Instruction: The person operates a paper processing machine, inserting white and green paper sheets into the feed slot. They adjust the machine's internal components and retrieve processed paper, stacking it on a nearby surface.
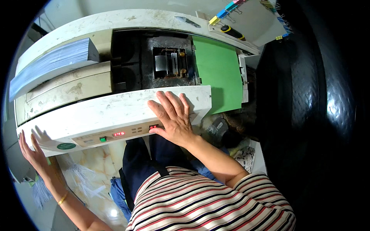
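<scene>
My right hand (175,121) lies spread on the front ledge of a long white machine (100,111), holding nothing. Its thumb reaches down to the red switches (153,127) on the control panel (88,140); I cannot tell whether it presses one. At the machine's left front corner my left hand (37,157) rests with its fingers stretched out, also holding nothing. A lit red display (119,134) and a green switch (103,139) sit on the panel between the hands. Beyond them a dark opening holds metal rollers (169,64).
A thick paper stack (58,65) lies on the machine's left side, and a green sheet (219,73) on its right. A yellow-black tool (232,32) and coloured binder clips (225,11) are at the back right. Paper strips (83,175) litter the floor; black sheeting (300,96) hangs at right.
</scene>
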Motion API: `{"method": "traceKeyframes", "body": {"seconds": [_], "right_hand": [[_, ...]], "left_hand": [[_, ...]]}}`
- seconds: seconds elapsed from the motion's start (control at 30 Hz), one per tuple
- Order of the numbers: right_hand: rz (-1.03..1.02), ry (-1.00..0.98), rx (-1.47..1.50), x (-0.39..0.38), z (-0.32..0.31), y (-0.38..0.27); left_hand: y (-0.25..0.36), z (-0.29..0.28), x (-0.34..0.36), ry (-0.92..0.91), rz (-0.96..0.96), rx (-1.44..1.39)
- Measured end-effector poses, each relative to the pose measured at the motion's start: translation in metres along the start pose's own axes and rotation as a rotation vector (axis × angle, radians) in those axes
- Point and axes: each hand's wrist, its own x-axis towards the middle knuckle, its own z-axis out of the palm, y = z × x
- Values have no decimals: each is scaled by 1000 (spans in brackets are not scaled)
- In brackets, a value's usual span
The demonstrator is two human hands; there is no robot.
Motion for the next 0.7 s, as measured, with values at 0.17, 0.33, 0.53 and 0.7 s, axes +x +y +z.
{"method": "traceKeyframes", "body": {"seconds": [0.17, 0.33, 0.53, 0.7], "right_hand": [[22, 15, -18, -2, 2, -4], [25, 24, 8, -2, 3, -5], [27, 26, 12, -2, 0, -5], [26, 44, 17, -3, 3, -4]], "left_hand": [[-61, 47, 23, -17, -90, 123], [-82, 62, 25, -174, -148, 177], [-81, 59, 14, -119, -203, 254], [-52, 44, 16, -227, -371, 287]]}}
